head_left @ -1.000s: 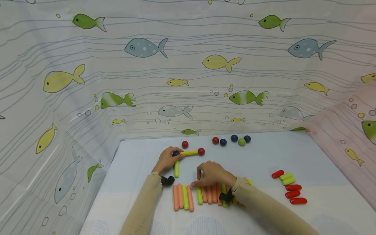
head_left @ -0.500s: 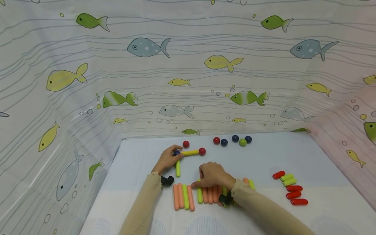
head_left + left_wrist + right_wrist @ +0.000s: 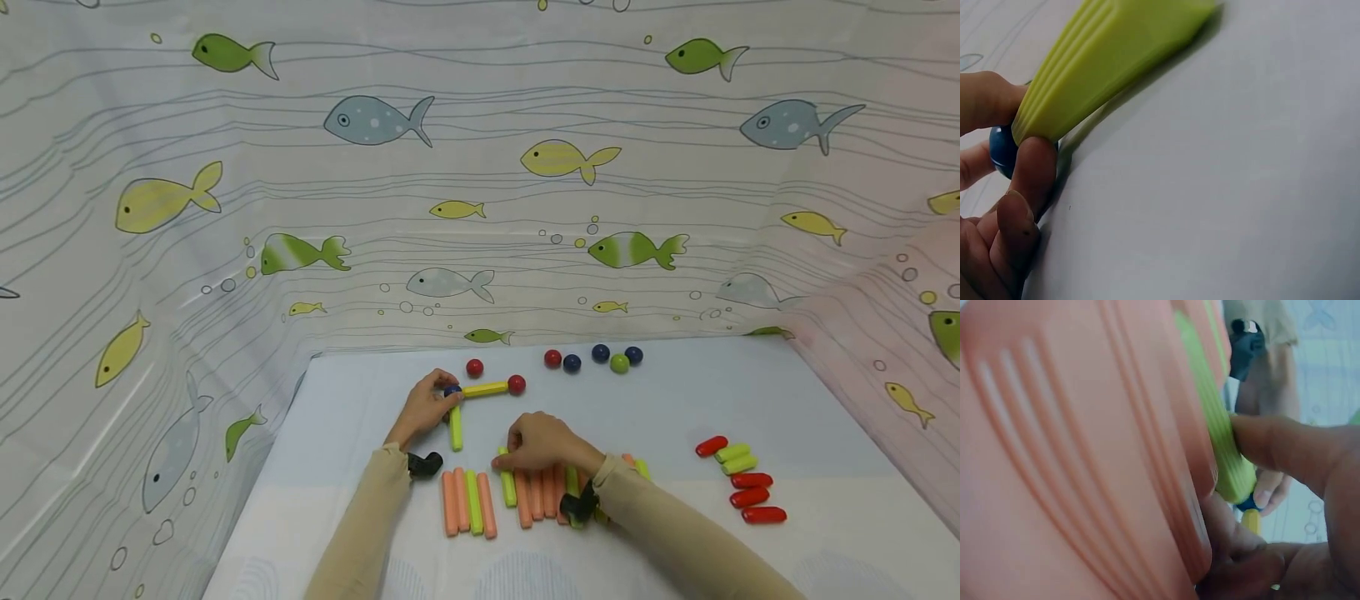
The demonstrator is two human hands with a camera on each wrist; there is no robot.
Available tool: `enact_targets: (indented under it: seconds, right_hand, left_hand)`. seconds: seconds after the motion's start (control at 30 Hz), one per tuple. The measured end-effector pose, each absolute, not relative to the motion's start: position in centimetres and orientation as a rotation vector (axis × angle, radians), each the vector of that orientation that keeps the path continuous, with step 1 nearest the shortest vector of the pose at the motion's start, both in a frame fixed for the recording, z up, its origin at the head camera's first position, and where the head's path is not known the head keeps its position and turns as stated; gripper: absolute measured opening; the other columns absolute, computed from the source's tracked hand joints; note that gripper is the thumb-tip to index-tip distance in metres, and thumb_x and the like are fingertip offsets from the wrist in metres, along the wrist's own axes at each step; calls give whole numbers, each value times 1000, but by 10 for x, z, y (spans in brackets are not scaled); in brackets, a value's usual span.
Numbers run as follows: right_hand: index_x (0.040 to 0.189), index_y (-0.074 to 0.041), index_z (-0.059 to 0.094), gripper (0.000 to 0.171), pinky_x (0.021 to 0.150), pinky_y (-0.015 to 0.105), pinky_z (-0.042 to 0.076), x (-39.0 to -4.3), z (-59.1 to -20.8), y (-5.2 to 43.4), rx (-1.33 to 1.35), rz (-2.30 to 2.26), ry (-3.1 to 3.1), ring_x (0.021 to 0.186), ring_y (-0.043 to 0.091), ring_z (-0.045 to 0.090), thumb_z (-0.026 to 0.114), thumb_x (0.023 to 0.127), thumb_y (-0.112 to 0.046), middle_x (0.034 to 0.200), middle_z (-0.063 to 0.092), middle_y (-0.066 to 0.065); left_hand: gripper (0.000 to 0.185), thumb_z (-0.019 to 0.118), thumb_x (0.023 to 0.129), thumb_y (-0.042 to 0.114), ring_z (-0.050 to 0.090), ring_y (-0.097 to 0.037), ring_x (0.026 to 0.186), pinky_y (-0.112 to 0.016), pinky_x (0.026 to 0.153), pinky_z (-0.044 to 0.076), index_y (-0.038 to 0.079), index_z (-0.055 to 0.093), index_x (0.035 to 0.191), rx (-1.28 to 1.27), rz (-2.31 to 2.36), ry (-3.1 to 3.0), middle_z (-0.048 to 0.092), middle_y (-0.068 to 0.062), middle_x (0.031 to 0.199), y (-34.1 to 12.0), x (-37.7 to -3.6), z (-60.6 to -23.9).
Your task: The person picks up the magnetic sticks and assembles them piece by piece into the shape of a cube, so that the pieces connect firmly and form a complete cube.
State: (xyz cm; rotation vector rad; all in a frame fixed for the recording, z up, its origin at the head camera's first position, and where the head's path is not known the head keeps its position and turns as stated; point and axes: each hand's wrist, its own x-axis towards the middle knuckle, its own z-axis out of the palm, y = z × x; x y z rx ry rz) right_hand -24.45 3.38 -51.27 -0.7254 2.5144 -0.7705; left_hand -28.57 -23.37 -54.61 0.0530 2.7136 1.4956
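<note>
Left hand [image 3: 424,406]: its fingers pinch the blue ball [image 3: 452,390], where the yellow stick [image 3: 485,388] and a green stick [image 3: 455,427] meet.
Right hand [image 3: 542,443]: its fingertips pinch the far tip of the green rod [image 3: 508,485] in the row at 6 o'clock.
Green rod: it lies flat on the table [image 3: 675,417], at 5 o'clock from the blue ball, beside the orange rods [image 3: 537,495].
How it handles: it looks light, stiff and ridged, so likely not slippery.
Where to hold: best by the tip or sides.
Grip: the wrist view is blurry, so how tight is unclear.
</note>
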Motion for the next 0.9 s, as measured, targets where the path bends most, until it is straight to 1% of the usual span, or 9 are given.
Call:
enact_targets:
  seconds: [0.13, 0.27, 0.33, 0.47, 0.57, 0.7, 0.9]
  right_hand:
    - [77, -17, 74, 34, 55, 25, 38, -256, -513, 39, -566, -983, 2400, 59, 10, 53, 81, 91, -47, 69, 65, -6]
    - [88, -14, 78, 32, 61, 26, 40, -269, -512, 47, -374, -1153, 2329, 64, 12, 58, 83, 90, -46, 80, 71, -3]
    - [92, -14, 81, 32, 62, 27, 39, -275, -512, 52, -298, -1208, 2318, 64, 13, 57, 83, 89, -46, 78, 69, -2]
    - [97, -12, 84, 34, 58, 26, 34, -285, -515, 60, -196, -1266, 2325, 62, 13, 51, 81, 92, -46, 71, 65, -1]
    - [102, -10, 83, 37, 56, 24, 33, -290, -520, 64, -129, -1303, 2306, 59, 11, 50, 80, 93, -46, 72, 66, -1]
    - [105, -8, 82, 41, 55, 23, 33, -294, -523, 65, -111, -1339, 2284, 58, 10, 51, 79, 93, -48, 75, 69, -1]
    - [105, -8, 82, 40, 54, 23, 33, -295, -524, 59, -102, -1360, 2332, 57, 9, 51, 80, 94, -46, 76, 71, 0]
  left_hand:
    - [26, 75, 99, 19, 58, -12, 60, -24, 55, 45, 12, 65, 123, 33, 1508, 2713, 66, -19, 129, -234, -285, -547]
    - [26, 74, 99, 19, 58, -12, 61, -24, 55, 46, 12, 65, 123, 27, 1527, 2710, 65, -19, 128, -234, -284, -547]
    - [26, 74, 99, 19, 58, -12, 61, -24, 55, 46, 13, 65, 123, 23, 1528, 2711, 65, -19, 129, -233, -284, -547]
    - [26, 73, 100, 19, 58, -12, 62, -24, 56, 46, 13, 66, 124, 7, 1531, 2710, 64, -18, 130, -233, -283, -547]
    - [26, 73, 100, 20, 58, -12, 62, -24, 56, 46, 13, 66, 124, -1, 1535, 2706, 64, -18, 130, -233, -283, -547]
    - [26, 73, 100, 20, 59, -12, 61, -24, 55, 46, 13, 66, 125, 6, 1541, 2701, 64, -19, 131, -234, -283, -547]
    - [27, 74, 100, 20, 59, -12, 60, -23, 53, 46, 13, 67, 125, 6, 1572, 2680, 64, -20, 131, -234, -283, -546]
